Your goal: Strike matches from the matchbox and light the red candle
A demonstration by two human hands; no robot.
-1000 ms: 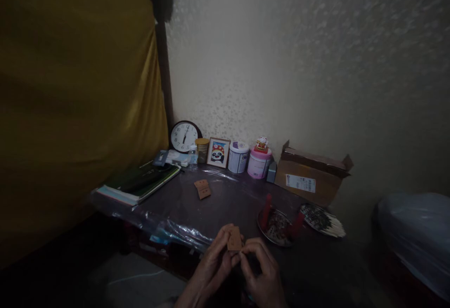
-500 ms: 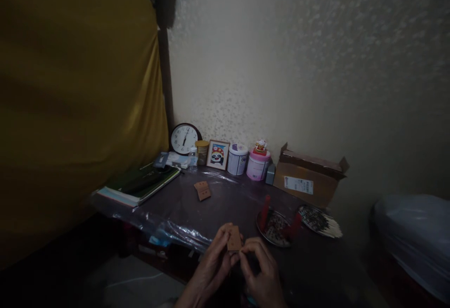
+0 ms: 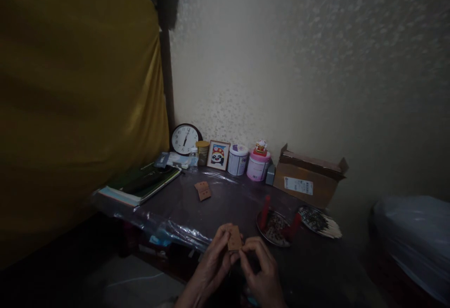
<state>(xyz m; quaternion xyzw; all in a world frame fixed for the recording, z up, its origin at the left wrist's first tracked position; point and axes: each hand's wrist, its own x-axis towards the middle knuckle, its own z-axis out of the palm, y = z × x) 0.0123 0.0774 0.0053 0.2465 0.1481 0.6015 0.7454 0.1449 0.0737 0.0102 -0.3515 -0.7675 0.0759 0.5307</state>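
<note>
from my end the feed is dim, but the hands read clearly. left hand (image 3: 211, 263) and right hand (image 3: 262, 270) are at the near edge of the tabletop (image 3: 239, 200), both raised just above it. between them is a small brown tag (image 3: 235, 238) with small holes in it, standing nearly upright. i read the left fingers as pinched on its left side and the right fingers as closed on its lower right corner. neither hand touches anything else i can make out.

a sheet of clear plastic (image 3: 186, 233) covers the tabletop and bunches along the near edge. toward the middle lies a pair of brown tags (image 3: 202, 191), one overlapping the other, well apart from the hands. near the right edge sits a metal dish (image 3: 273, 229) with two red sticks (image 3: 266, 212) standing in it. just beside it is a patterned tray (image 3: 316, 220) with white sticks fanned across it.

along the back edge, left to right: round clock (image 3: 184, 139), water bottle (image 3: 193, 158), small jar (image 3: 202, 152), panda picture (image 3: 218, 155), white tub (image 3: 238, 160), pink tub (image 3: 258, 167) with a cat figurine (image 3: 260, 148) on top, and an open cardboard box (image 3: 307, 179). books (image 3: 140, 186) lie at the left corner.
</note>
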